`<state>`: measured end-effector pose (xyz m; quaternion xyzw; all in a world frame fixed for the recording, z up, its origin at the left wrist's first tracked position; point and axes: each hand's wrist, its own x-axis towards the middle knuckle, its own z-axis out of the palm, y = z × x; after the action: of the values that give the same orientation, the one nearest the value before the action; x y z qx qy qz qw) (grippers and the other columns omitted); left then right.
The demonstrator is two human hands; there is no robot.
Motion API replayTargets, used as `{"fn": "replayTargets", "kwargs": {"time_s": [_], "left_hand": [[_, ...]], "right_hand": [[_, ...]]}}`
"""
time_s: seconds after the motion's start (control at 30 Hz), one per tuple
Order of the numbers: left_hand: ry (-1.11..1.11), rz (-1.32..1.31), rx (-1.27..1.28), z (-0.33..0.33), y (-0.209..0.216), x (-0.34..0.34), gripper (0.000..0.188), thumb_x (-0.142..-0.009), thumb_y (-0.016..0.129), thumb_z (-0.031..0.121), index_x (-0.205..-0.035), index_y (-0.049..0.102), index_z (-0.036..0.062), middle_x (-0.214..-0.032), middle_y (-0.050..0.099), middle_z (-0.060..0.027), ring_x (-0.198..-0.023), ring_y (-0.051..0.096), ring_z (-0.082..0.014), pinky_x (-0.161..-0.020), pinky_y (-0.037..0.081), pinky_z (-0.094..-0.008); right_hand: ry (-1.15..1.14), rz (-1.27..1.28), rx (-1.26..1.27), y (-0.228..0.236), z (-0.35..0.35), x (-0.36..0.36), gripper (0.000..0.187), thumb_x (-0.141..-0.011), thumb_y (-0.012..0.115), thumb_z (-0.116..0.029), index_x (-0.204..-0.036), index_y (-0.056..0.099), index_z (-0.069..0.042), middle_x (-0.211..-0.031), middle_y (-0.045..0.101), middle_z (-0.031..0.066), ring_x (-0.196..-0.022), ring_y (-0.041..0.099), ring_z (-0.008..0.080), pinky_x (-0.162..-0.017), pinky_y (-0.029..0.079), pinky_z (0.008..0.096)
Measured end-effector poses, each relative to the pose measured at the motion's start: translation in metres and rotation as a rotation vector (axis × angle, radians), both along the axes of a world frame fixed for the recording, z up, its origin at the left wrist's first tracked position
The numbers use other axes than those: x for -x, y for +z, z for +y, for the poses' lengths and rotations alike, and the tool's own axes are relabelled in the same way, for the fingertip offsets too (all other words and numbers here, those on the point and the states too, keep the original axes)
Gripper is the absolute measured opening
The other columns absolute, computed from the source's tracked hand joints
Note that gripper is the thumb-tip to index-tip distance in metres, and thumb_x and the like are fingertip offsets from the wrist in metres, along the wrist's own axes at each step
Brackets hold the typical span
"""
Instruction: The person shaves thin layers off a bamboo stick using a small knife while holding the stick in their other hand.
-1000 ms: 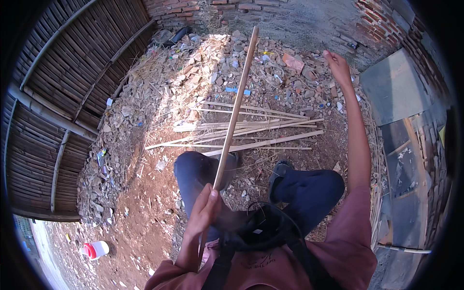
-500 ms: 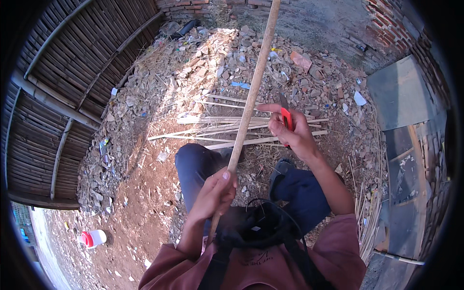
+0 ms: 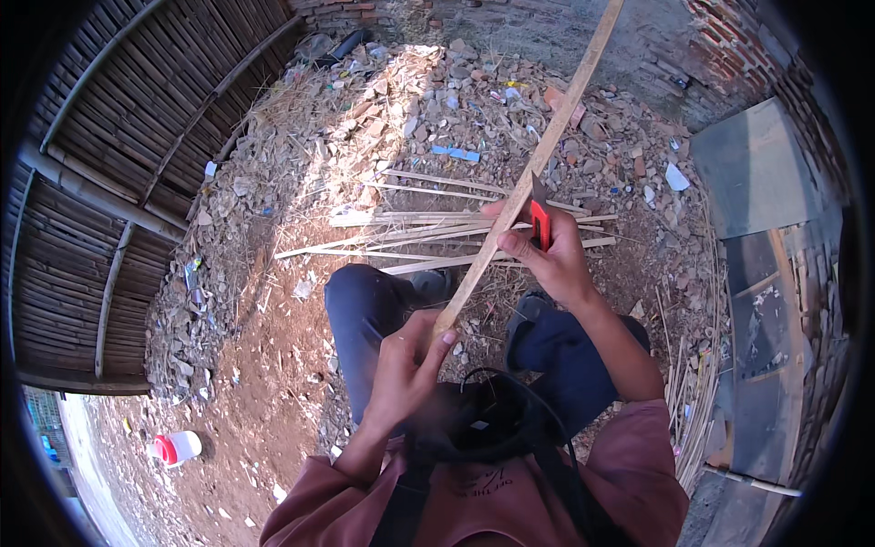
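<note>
A long bamboo strip (image 3: 570, 105) slants up and to the right in front of me, its flat pale face turned toward me. Near its lower end, my left hand (image 3: 406, 365) is closed around it, thumb along the edge. A red-handled knife (image 3: 540, 223) sits in my right hand (image 3: 561, 260), grey blade pointing up close beside the strip. Thumb and fingers of that hand also press on the strip from both sides. I cannot tell whether the blade touches it. Several thin split bamboo strips (image 3: 392, 239) lie on the ground beyond my feet.
Rubble (image 3: 264, 155) covers the ground ahead. A bamboo-slat wall (image 3: 100, 173) stands left, brick (image 3: 510, 27) behind, panels (image 3: 761, 173) right. At lower left lies a white container with a red lid (image 3: 178, 448). More thin sticks (image 3: 693, 401) lie by my right side.
The strip has swung to the right at its top and turned from its rounded side to its flat side. My right hand, apart from it before, now grips it along with the knife.
</note>
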<state>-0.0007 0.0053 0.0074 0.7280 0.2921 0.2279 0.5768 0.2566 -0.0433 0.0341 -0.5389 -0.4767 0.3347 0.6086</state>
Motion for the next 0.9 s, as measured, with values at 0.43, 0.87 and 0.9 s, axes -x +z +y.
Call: {"fn": "replayTargets", "kwargs": {"time_s": [0.43, 0.87, 0.9], "left_hand": [[0.118, 0.007, -0.039, 0.002, 0.025, -0.007, 0.037, -0.091, 0.088, 0.020, -0.115, 0.068, -0.0003, -0.084, 0.071, -0.0016, -0.075, 0.059, -0.0035, -0.066, 0.048, -0.0229], [0.170, -0.194, -0.002, 0.002, 0.013, -0.013, 0.035, -0.096, 0.084, 0.022, -0.119, 0.069, -0.0007, -0.079, 0.073, -0.0027, -0.073, 0.061, -0.0029, -0.064, 0.050, -0.0240], [0.170, -0.194, -0.002, 0.002, 0.011, -0.013, 0.035, -0.096, 0.084, 0.022, -0.119, 0.069, -0.0007, -0.079, 0.073, -0.0027, -0.073, 0.061, -0.0029, -0.064, 0.050, -0.0240]], "right_hand": [[0.016, -0.852, -0.352, -0.023, -0.012, 0.033, 0.038, -0.090, 0.083, -0.039, -0.099, 0.070, -0.004, -0.084, 0.071, 0.0081, -0.071, 0.073, 0.0291, -0.062, 0.057, 0.0394], [0.027, -0.812, -0.424, -0.024, -0.009, 0.038, 0.033, -0.089, 0.084, -0.033, -0.104, 0.075, -0.005, -0.081, 0.073, 0.0068, -0.067, 0.074, 0.0254, -0.057, 0.057, 0.0366], [0.027, -0.812, -0.424, -0.022, -0.009, 0.038, 0.033, -0.089, 0.084, -0.033, -0.104, 0.075, -0.005, -0.081, 0.073, 0.0068, -0.067, 0.074, 0.0254, -0.057, 0.057, 0.0366]]}}
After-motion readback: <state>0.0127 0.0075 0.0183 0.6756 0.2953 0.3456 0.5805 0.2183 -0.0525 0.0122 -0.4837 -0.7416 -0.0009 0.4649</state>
